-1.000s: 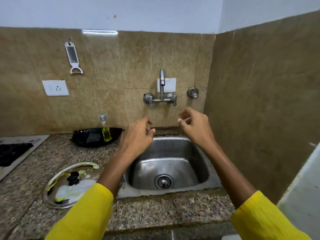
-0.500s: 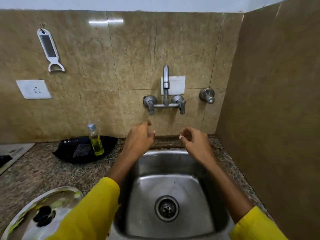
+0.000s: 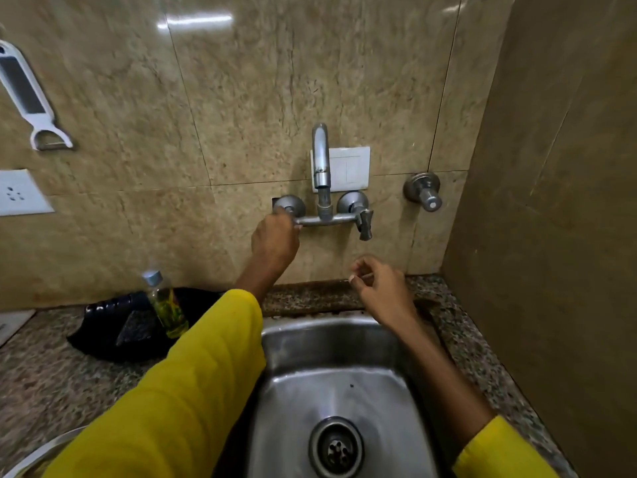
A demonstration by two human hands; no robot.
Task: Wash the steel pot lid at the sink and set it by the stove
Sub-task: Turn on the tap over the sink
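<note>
Left hand [image 3: 275, 236] closes on the tap's left handle [image 3: 287, 210]; right hand [image 3: 382, 288] hovers loosely curled, empty, above the steel sink [image 3: 344, 343]. Only a rim sliver of the lid [image 3: 32, 455] shows, bottom left on speckled granite. I'd guess thin, stiff, slippery wet: grip its edge.

I see a brushed steel sink [image 3: 331, 384], dull-shiny; the tap [image 3: 322, 174] is grey metal; speckled granite counter [image 3: 51, 381], polished; glossy stone wall tiles [image 3: 241, 98]; yellow cloth sleeve [image 3: 179, 401], matt.
</note>
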